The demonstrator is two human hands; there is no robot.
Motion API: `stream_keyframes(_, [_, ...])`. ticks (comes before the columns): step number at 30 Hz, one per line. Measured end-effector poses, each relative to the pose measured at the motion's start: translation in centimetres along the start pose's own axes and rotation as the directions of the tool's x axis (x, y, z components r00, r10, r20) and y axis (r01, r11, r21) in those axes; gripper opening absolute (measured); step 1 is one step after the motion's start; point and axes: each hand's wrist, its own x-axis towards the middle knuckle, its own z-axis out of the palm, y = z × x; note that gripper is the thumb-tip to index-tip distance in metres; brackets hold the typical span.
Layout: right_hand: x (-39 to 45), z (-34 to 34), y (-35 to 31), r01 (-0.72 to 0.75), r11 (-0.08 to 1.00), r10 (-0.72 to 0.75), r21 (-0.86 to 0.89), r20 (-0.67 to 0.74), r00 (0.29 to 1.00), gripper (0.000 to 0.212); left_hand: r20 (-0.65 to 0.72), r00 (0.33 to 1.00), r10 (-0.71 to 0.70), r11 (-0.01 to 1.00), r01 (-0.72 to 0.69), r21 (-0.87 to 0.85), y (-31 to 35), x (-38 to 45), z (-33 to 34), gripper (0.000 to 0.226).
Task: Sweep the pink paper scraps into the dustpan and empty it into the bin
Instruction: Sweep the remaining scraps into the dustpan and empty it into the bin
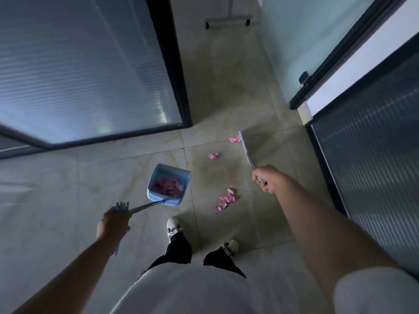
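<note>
You are mid-sweep: your left hand (pixel 113 223) has its fingers wrapped round the dustpan (pixel 169 184) handle, your right hand (pixel 266 179) grips the broom (pixel 246 150). The dustpan already holds pink scraps; three clusters of scraps (pixel 226 200) lie on the floor to its right. Next, draw them toward its mouth.

I see pink paper scraps (pixel 227 198), a light blue dustpan (pixel 168 177), a blue broom (pixel 246 148), beige veined floor (pixel 68 177), white shoes (pixel 173 226).
</note>
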Motion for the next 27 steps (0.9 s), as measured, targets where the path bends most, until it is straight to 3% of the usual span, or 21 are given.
stream_keyframes(4, [-0.8, 3.6, -4.1, 0.110, 0.929, -0.106, -0.354, 0.031, 0.994, 0.006, -0.059, 0.991, -0.116, 0.992, 0.113, -0.054, -2.8, 1.3, -1.7, 0.011])
stream_keyframes(8, [-2.7, 6.1, -4.7, 0.216, 0.680, -0.192, -0.700, 0.114, 0.975, 0.011, -0.058, 0.991, -0.122, 0.993, 0.121, -0.013, -3.9, 2.7, -2.2, 0.023])
stream_keyframes(11, [-4.0, 7.7, -3.6, 0.257, 0.502, -0.213, -0.826, 0.170, 0.962, 0.038, -0.067, 0.987, -0.148, 0.989, 0.150, 0.020, -4.5, 4.1, -2.9, 0.016])
stream_keyframes(14, [-4.7, 8.2, -1.3, 0.245, 0.412, -0.155, -0.878, 0.197, 0.968, 0.061, -0.072, 0.985, -0.154, 0.988, 0.155, 0.009, -4.5, 5.2, -3.3, 0.007])
stream_keyframes(21, [-8.9, 8.0, 2.4, 0.161, 0.478, -0.186, -0.863, 0.080, 0.979, 0.051, 0.000, 0.993, -0.117, 0.991, 0.117, 0.064, -4.3, 8.9, -4.1, 0.015])
stream_keyframes(27, [-11.4, 8.7, 7.4, 0.074, 0.700, -0.122, -0.711, -0.016, 0.992, 0.056, 0.032, 0.996, -0.078, 0.992, 0.074, 0.099, -4.0, 10.9, -5.5, 0.014])
